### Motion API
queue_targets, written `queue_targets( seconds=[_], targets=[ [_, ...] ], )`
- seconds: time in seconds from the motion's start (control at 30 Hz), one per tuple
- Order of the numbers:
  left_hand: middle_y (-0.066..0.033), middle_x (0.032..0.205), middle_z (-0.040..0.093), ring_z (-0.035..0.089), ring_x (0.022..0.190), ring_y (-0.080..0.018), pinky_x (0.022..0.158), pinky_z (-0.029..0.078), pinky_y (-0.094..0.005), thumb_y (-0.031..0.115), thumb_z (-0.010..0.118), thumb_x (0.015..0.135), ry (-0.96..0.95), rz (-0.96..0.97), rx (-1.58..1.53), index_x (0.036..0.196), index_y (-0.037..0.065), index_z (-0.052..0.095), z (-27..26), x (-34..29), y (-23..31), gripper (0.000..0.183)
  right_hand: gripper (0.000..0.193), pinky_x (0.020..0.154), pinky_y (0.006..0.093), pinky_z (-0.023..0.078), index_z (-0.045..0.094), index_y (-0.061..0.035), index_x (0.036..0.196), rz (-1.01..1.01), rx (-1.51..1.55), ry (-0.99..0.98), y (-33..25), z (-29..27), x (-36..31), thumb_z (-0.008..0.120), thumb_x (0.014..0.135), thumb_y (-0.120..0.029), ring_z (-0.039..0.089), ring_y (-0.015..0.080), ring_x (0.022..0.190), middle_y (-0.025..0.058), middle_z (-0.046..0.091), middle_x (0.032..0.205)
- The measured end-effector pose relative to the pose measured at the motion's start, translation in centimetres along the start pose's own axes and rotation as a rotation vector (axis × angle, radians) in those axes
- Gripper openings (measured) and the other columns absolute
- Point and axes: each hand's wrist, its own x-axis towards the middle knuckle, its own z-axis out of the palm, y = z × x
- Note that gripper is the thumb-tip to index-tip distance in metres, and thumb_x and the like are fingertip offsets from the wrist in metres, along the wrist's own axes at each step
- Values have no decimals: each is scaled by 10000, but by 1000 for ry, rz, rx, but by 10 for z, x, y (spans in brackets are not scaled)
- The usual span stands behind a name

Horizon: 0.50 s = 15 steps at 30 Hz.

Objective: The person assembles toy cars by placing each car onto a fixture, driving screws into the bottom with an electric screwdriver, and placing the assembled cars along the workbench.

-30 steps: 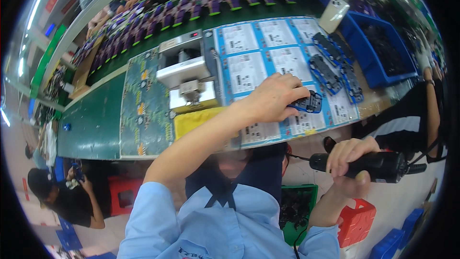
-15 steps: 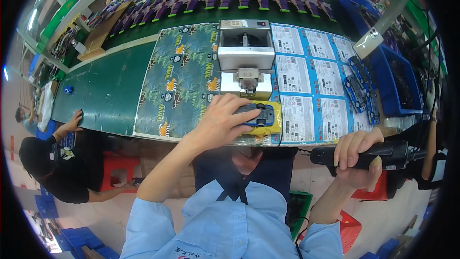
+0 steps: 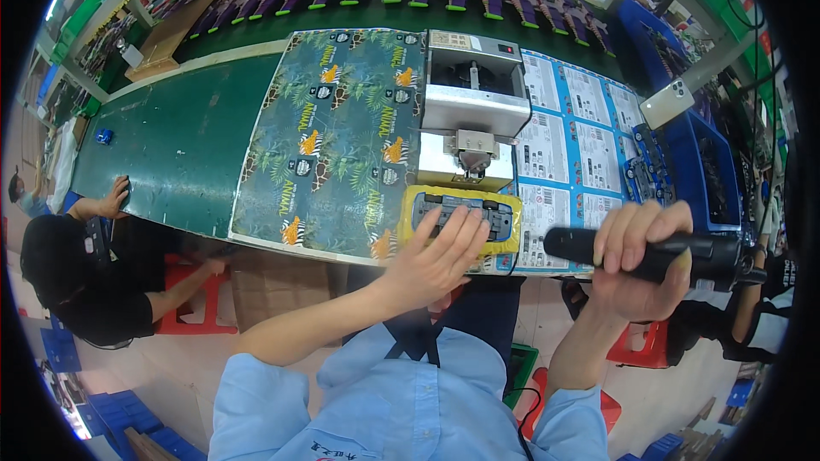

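A toy car lies upside down, its grey underside facing up, in a yellow holder at the table's front edge. My left hand reaches over the near side of the holder, its fingers stretched out and resting on the car's underside. They cover part of the car. To the right, my right hand is wrapped round a black electric screwdriver, held off the table with its narrow end toward the car. The tip is hard to make out.
A metal screw feeder stands just behind the holder. Several blue toy cars are piled at the right beside a blue bin. A pale phone is near the bin. Purple parts line the back belt. A person sits at the left.
My left hand has gone from gripping the car's left end to lying across its near side, uncovering more of the car. The screwdriver's narrow end is higher. The whole view has shifted slightly.
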Motion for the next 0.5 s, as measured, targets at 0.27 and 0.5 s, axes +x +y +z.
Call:
queue_targets(
  seconds=[0.27,0.5],
  targets=[
    [-129,1389,542,505,1296,-262,1119,324,-445,228,531,878,28,-54,125,1325,34,544,12,2,1,487,149,605,301,507,521,16,926,-36,-76,1,81,40,46,641,880,-60,563,153,595,102,576,690],
    [-91,1389,561,502,1311,-235,1147,285,-435,252,528,919,94,-45,197,1312,89,564,18,1,1,427,130,563,305,482,487,-6,896,34,-409,-19,87,48,46,538,943,-115,510,152,564,87,520,675]
  ],
)
